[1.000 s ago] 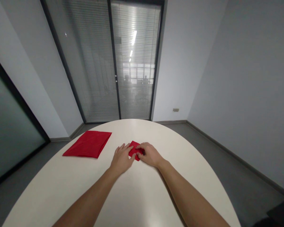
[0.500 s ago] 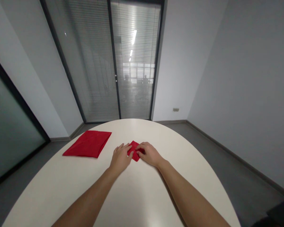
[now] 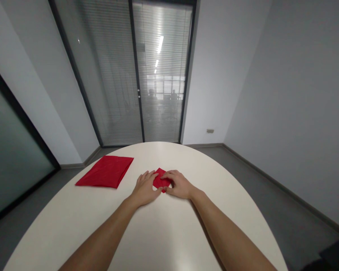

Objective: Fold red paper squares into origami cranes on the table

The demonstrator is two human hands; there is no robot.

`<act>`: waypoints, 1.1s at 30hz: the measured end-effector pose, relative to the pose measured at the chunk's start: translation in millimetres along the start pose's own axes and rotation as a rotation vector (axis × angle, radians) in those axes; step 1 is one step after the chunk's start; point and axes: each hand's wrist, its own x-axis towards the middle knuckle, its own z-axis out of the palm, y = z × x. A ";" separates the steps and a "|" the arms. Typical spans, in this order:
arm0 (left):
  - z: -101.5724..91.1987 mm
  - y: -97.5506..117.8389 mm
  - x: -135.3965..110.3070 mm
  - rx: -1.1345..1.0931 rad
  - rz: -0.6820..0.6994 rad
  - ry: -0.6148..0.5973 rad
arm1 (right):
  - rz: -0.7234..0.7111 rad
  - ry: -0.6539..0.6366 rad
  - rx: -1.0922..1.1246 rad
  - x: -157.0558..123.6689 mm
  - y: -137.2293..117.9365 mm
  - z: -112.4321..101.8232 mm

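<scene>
- Small red piece (image 3: 161, 181), material uncertain (paper or thin cloth): flat on the far half of the table, between the two hands, set as a diamond with one corner far and one near.
- Left hand (image 3: 145, 189): palm down, left of the piece; fingers spread and loosely extended, tips at its left edge; thumb reaching to the near corner.
- Right hand (image 3: 180, 185): right of the piece; fingers bent over its right part, thumb at the near corner, apart from the forefinger; whether anything is pinched cannot be told.
- Condition of the work: the small piece lies compact and flat, apparently folded, though its layers are too small to count. A bit of red shows between the thumb tips at the near corner, so the handling there seems unfinished; how much remains cannot be judged.
- Large red sheet (image 3: 106, 172): far left, untouched, well apart from the hands; lightly creased, its right side seemingly doubled.
- Table (image 3: 147, 241): pale, smooth, rounded at the far edge, with a soft glare near.
- Room: glass partition with blinds (image 3: 115, 94) beyond the table; frosted panel (image 3: 11, 158) at left; pale right wall (image 3: 293, 94); small wall plate (image 3: 210, 131) low at far right; grey floor (image 3: 243, 165).
- Dark object (image 3: 336, 256): near right corner, cut off, unidentified.
</scene>
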 end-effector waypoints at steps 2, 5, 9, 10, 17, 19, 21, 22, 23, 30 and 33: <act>-0.9 0.1 -0.5 -0.004 -0.003 -0.013 | -0.004 -0.003 -0.003 -0.5 0.1 -0.2; -0.3 2.0 -1.1 -0.010 -0.003 0.005 | 0.003 0.013 -0.017 -0.2 0.3 1.2; 3.6 4.5 -0.3 -0.019 0.007 0.101 | 0.053 0.052 -0.034 1.7 -0.3 4.3; 4.6 4.4 0.3 -0.022 0.009 0.127 | 0.065 0.058 -0.036 2.1 -0.4 4.9; 7.0 0.8 1.6 -0.046 0.069 0.186 | 0.117 0.094 0.000 2.4 2.6 5.4; 6.9 0.8 1.1 -0.051 0.110 0.191 | 0.123 0.099 0.001 2.1 3.2 5.5; 7.0 1.4 0.9 -0.057 0.137 0.198 | 0.108 0.110 -0.002 1.9 3.0 5.7; 7.1 1.7 1.0 -0.062 0.145 0.204 | 0.097 0.112 -0.002 1.8 2.7 5.9; 7.2 1.9 1.1 -0.069 0.152 0.209 | 0.091 0.112 -0.003 1.7 2.3 6.1; 6.0 2.4 2.3 -0.119 0.146 0.241 | 0.130 0.086 -0.018 2.3 0.7 5.3; 3.0 3.7 2.7 -0.122 0.119 0.240 | 0.132 0.081 -0.018 2.5 -0.5 4.2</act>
